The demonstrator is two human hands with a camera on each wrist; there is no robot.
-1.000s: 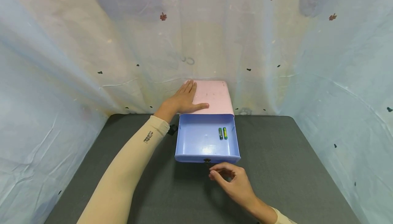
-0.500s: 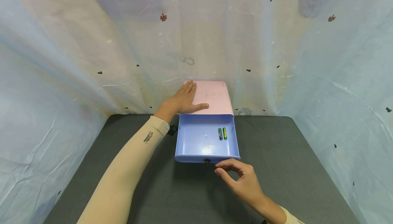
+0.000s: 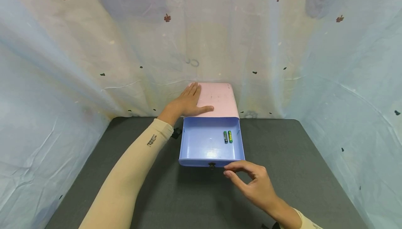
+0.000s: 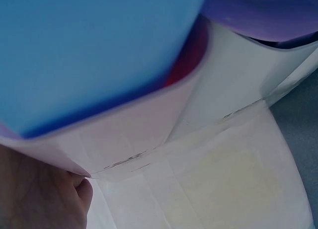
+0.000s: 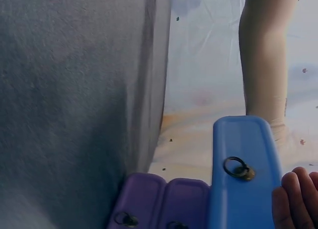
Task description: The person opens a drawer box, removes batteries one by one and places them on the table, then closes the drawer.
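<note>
A small pink drawer cabinet stands at the back of the table. Its blue top drawer is pulled out, and a green battery lies inside beside a yellow-green battery. My left hand rests flat on the cabinet's top, fingers spread. By the front right corner of the drawer is my right hand, thumb and index finger bent toward each other with nothing between them. A metal ring pull hangs on the drawer front, away from the right fingers.
Below the blue drawer, the right wrist view shows two purple drawers pushed in, each with a ring pull. A dark grey cloth covers the table. Pale patterned sheeting hangs behind the cabinet and along both sides.
My right hand has let go of the ring pull and moved right, away from it. The left hand, drawer and batteries stay where they were.
</note>
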